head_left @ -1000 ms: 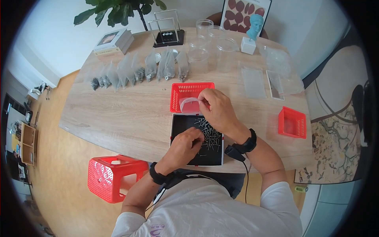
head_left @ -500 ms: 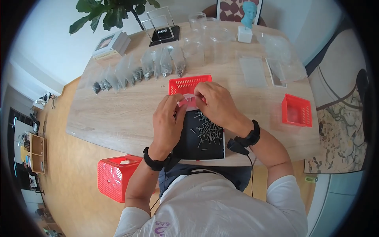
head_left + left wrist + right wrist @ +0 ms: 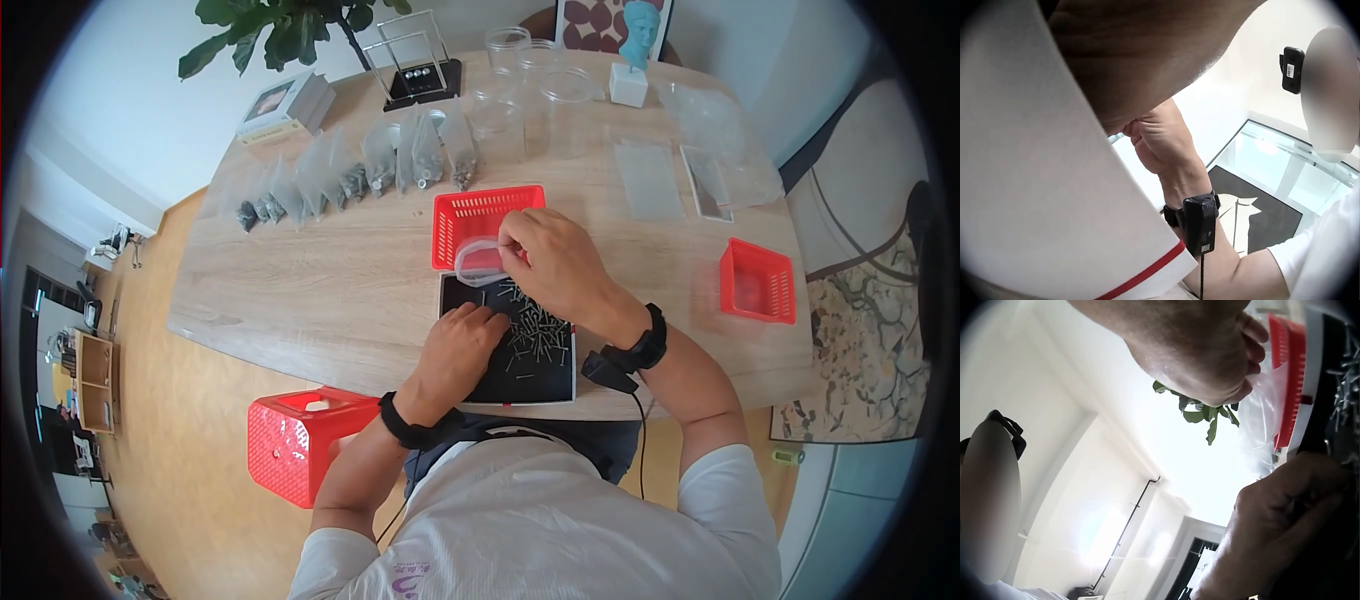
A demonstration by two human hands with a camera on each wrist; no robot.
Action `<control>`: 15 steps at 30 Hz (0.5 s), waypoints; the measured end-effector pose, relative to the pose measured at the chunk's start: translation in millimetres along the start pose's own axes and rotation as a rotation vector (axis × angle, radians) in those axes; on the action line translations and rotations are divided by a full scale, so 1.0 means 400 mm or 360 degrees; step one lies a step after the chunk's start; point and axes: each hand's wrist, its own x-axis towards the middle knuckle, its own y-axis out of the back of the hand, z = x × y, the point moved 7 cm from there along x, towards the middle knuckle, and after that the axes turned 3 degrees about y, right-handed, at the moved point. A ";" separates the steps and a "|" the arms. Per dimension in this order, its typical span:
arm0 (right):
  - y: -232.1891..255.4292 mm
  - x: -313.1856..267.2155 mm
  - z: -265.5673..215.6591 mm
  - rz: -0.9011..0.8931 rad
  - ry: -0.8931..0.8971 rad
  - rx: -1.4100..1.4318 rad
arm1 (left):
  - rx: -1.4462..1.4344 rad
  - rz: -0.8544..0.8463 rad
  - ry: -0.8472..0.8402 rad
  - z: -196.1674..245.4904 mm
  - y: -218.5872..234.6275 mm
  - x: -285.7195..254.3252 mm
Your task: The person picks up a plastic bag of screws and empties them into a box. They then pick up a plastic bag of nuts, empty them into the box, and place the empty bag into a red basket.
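Note:
My right hand (image 3: 560,262) pinches the rim of a clear plastic bag (image 3: 477,262), whose mouth gapes just in front of the red basket (image 3: 488,202). Below the bag lies a white-walled tray with a black floor (image 3: 510,388), holding a heap of screws (image 3: 540,333). My left hand (image 3: 460,350) is down over the tray's left part, fingers bent toward its floor beside the heap. A single screw (image 3: 484,298) shows just beyond those fingers. In the right wrist view, my left hand (image 3: 1285,519) reaches into the tray; its fingertips are in shadow, and I cannot tell whether they hold a screw.
A row of filled clear bags (image 3: 355,180) stands at the back left, with clear jars (image 3: 568,110) to its right. Flat empty bags (image 3: 648,180) lie at the right, behind a second red basket (image 3: 757,280). A red stool (image 3: 290,450) stands below the table's front edge.
My left hand was up at the bag's mouth half a second ago and has come down into the tray. My right hand keeps its pinch on the bag.

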 end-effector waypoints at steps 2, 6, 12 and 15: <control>0.000 0.001 0.005 -0.0029 -0.0044 0.0006 | -0.0101 0.0019 0.0036 0.001 0.027 0.006; 0.003 0.002 0.004 -0.0019 -0.0026 0.0005 | -0.0221 0.0365 0.0039 0.006 0.143 0.041; 0.000 0.001 -0.001 -0.0036 -0.0003 0.0037 | -0.0222 0.0682 0.0234 -0.012 0.210 0.086; -0.002 -0.002 0.009 -0.0012 -0.0029 0.0061 | -0.0223 0.0488 0.0222 -0.009 0.166 0.040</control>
